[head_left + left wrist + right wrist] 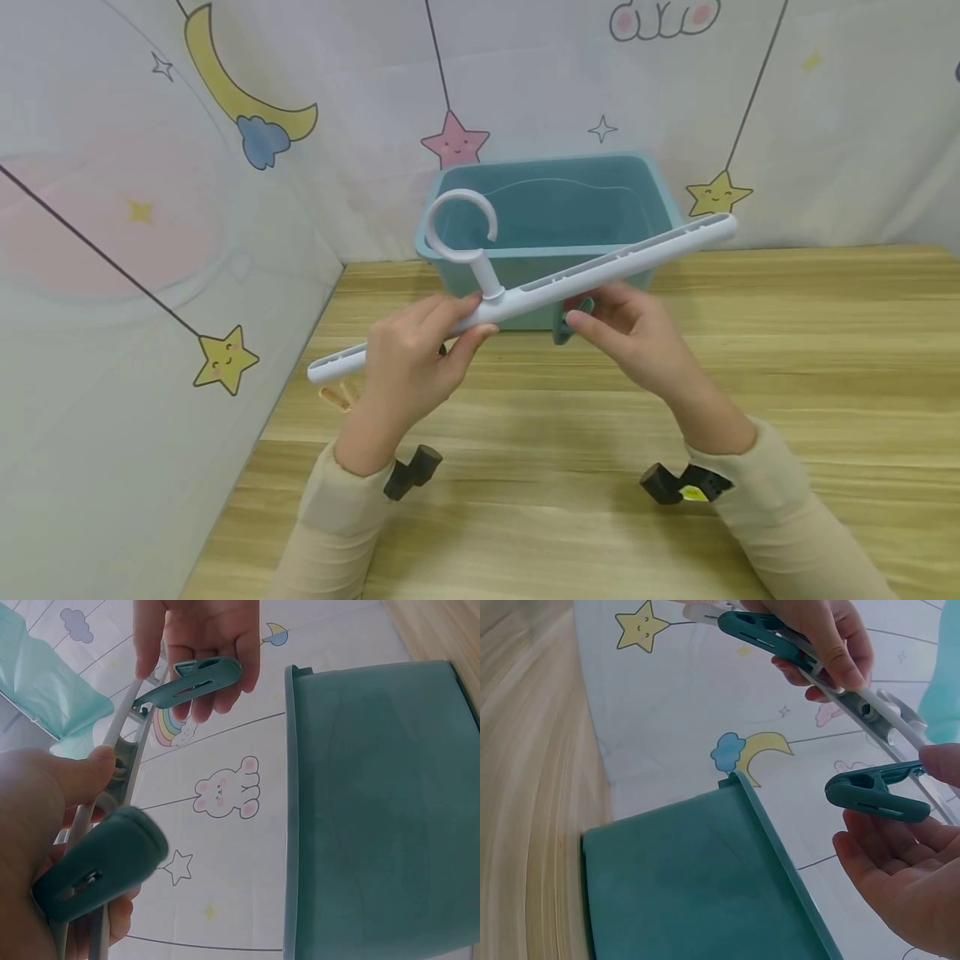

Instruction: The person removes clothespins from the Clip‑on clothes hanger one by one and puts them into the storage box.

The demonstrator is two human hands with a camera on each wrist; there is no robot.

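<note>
While both hands hold it off the counter point(600, 467), the white hanger bar point(600, 262) runs tilted across the middle of the head view, low at left, high at right, ring hook point(461, 225) up, just in front of the teal bin point(555, 208).

Left hand point(408, 358): fingers and thumb curled round the bar just left of the hook stem. Firm grip, nothing else held. Left wrist view shows a teal clip point(97, 866) hanging under the bar right by that thumb.

Right hand point(637, 333): under the bar right of centre, thumb and fingertips pinching a second teal clip point(566, 321). Right wrist view has that clip point(877, 796) between thumb above and half-open palm below, jaw end toward the bar. Cannot tell if the jaw is open or still seated on the rail.

A beige clip point(335, 397) hangs near the bar's low left end, half hidden behind the left wrist.

Judgement on doing this step well:
- keep the left grip close to the hook so the bar doesn't twist
- squeeze the clip by its tail ends, not the body
- move it square to the rail, no sideways pull
- hold the bar over the bin, so a slipped clip lands inside

Risk: a one-sided pinch could skew the clip or flick it off.
</note>
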